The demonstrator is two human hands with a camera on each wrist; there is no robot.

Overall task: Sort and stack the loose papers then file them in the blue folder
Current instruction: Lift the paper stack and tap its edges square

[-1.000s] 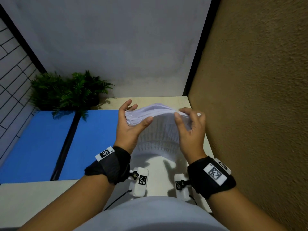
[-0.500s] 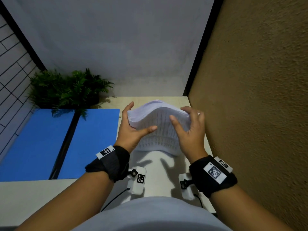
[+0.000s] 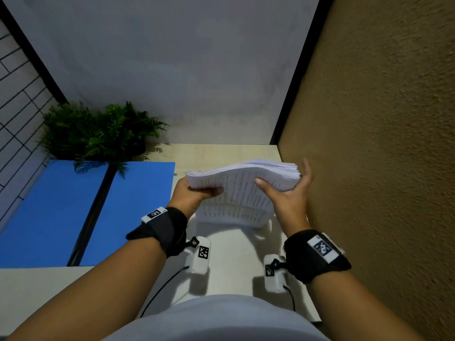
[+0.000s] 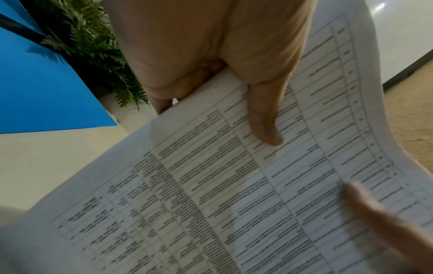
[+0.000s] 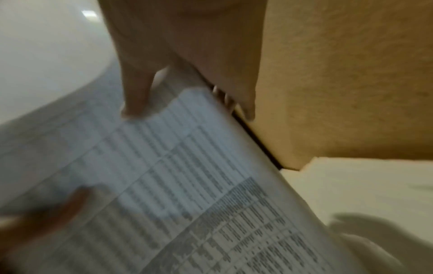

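A thick stack of printed papers [image 3: 242, 190] stands upright on its lower edge on the table, bowed at the top. My left hand [image 3: 197, 193] grips its left upper corner, thumb across the front sheet [image 4: 234, 185]. My right hand [image 3: 290, 193] holds the right side, thumb on the printed face [image 5: 187, 176] and fingers behind the edge. The blue folder [image 3: 73, 212] lies open and flat on the table to the left, with a black spine down its middle.
A green potted fern [image 3: 98, 134] sits at the back left, overhanging the folder. A brown textured wall [image 3: 381, 168] runs close along the right side. The pale table [image 3: 234, 254] reaches toward me; a grey wall closes the back.
The stack has turned more upright and shifted right toward the brown wall. My left thumb now clamps the front sheet, and my right hand has moved out to the stack's right edge.
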